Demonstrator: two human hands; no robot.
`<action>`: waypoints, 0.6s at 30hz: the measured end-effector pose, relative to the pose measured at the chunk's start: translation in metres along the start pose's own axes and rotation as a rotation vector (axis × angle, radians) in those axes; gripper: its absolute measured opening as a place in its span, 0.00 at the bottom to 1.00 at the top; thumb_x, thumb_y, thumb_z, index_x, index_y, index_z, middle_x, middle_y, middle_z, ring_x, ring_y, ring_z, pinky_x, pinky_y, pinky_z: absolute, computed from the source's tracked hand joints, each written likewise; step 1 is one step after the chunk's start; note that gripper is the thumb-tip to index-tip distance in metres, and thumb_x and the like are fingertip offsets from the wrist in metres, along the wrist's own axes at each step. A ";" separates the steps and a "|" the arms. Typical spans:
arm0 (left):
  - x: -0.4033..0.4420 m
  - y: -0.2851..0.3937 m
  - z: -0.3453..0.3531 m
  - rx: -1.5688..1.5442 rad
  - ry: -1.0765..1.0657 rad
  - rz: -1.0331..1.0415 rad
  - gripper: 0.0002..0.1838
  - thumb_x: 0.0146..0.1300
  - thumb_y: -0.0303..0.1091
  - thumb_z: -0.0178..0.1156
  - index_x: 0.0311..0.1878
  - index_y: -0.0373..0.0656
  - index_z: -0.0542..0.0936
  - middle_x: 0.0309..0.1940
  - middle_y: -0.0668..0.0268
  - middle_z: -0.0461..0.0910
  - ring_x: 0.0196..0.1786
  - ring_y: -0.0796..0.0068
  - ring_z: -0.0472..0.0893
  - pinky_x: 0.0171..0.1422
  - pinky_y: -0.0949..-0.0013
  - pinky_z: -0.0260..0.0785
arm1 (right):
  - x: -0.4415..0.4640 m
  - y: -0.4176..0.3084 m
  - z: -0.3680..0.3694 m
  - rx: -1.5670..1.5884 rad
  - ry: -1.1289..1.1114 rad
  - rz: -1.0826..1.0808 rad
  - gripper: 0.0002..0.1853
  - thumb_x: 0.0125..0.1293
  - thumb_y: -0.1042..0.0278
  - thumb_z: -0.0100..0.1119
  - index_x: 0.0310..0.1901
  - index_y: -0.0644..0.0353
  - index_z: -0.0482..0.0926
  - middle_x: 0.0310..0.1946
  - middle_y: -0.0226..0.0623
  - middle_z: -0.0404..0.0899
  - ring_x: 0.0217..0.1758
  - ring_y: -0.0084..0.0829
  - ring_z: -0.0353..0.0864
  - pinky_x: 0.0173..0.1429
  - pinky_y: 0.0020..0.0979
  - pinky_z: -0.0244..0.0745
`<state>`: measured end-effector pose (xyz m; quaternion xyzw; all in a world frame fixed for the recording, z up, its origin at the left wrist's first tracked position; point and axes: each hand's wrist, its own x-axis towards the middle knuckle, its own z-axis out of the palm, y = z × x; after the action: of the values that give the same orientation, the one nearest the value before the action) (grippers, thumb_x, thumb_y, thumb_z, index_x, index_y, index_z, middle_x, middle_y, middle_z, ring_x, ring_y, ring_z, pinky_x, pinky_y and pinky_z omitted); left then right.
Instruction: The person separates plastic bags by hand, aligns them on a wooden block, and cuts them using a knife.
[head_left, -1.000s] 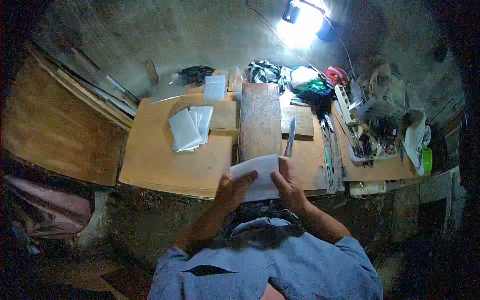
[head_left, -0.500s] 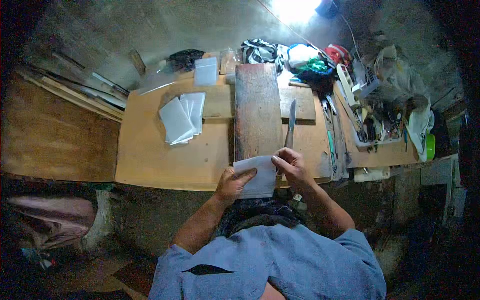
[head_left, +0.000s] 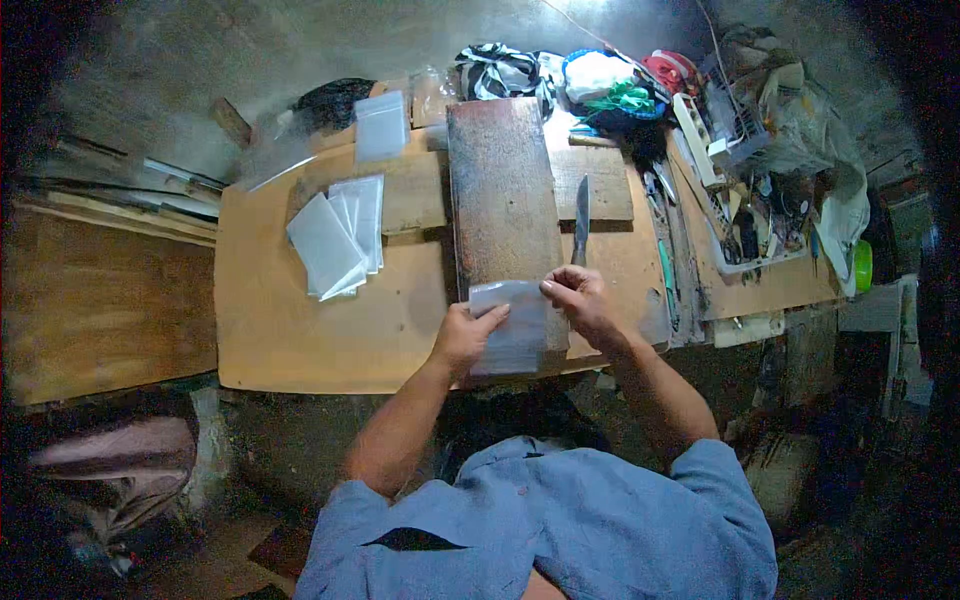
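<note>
A translucent, pale plastic bag (head_left: 516, 338) hangs between my hands over the near end of the thick wooden board (head_left: 505, 200), its lower part smeared by motion. My left hand (head_left: 464, 338) grips its left side, thumb across the front. At the top right corner, my right hand (head_left: 584, 302) pinches the edge between thumb and fingertips. Just beyond the right hand lies a knife (head_left: 582, 215), its blade pointing away from me. Several similar plastic bags (head_left: 330, 245) are fanned out on the table to the left of the board.
More flat plastic bags (head_left: 380, 126) lie at the back of the table (head_left: 290, 350). Black-and-white cloth (head_left: 498, 72) is bundled behind the board. On the right, a tray (head_left: 745, 266) holds mixed tools near a power strip (head_left: 692, 128) and a green container (head_left: 863, 266).
The camera view has shifted, so the table things appear moved left. Both hands still hold the bag, which has risen slightly and now overlaps the board's near end more.
</note>
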<state>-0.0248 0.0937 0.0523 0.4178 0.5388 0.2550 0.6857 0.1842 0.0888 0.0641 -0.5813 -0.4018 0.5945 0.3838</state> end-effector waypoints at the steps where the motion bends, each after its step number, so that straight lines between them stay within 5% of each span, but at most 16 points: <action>1: 0.010 -0.002 -0.002 0.029 0.040 -0.031 0.10 0.62 0.30 0.61 0.45 0.37 0.81 0.37 0.67 0.82 0.39 0.79 0.79 0.47 0.72 0.72 | 0.014 0.011 -0.002 -0.027 0.020 -0.041 0.09 0.61 0.65 0.63 0.32 0.64 0.79 0.22 0.27 0.76 0.25 0.18 0.71 0.29 0.22 0.65; 6: 0.038 -0.014 -0.007 -0.167 0.058 0.265 0.22 0.62 0.30 0.60 0.58 0.36 0.70 0.44 0.61 0.80 0.40 0.77 0.80 0.45 0.72 0.72 | 0.079 0.037 -0.012 -0.209 0.105 -0.155 0.13 0.60 0.62 0.63 0.32 0.67 0.80 0.21 0.34 0.79 0.25 0.22 0.75 0.30 0.27 0.68; 9: 0.031 -0.010 0.003 0.108 0.332 0.267 0.24 0.61 0.27 0.60 0.60 0.37 0.67 0.50 0.59 0.76 0.46 0.71 0.78 0.51 0.67 0.71 | 0.090 0.016 -0.013 -0.384 0.160 -0.116 0.15 0.58 0.60 0.63 0.33 0.68 0.80 0.23 0.40 0.80 0.25 0.27 0.77 0.33 0.30 0.71; 11: 0.031 -0.013 0.009 0.582 0.539 0.616 0.26 0.57 0.27 0.62 0.60 0.39 0.69 0.55 0.55 0.71 0.56 0.60 0.72 0.61 0.59 0.64 | 0.101 0.020 -0.015 -0.412 0.193 -0.098 0.16 0.57 0.59 0.63 0.35 0.68 0.81 0.27 0.43 0.83 0.29 0.30 0.80 0.36 0.31 0.73; 18: 0.042 -0.017 0.044 1.070 0.426 0.763 0.25 0.57 0.35 0.59 0.59 0.43 0.70 0.59 0.55 0.66 0.65 0.53 0.61 0.69 0.52 0.50 | 0.110 0.023 -0.014 -0.498 0.203 -0.113 0.15 0.56 0.59 0.63 0.36 0.65 0.82 0.31 0.46 0.83 0.35 0.37 0.83 0.41 0.33 0.75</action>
<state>0.0275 0.1050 0.0188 0.7999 0.5287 0.2541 0.1268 0.1950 0.1822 0.0003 -0.6910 -0.5268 0.3936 0.3000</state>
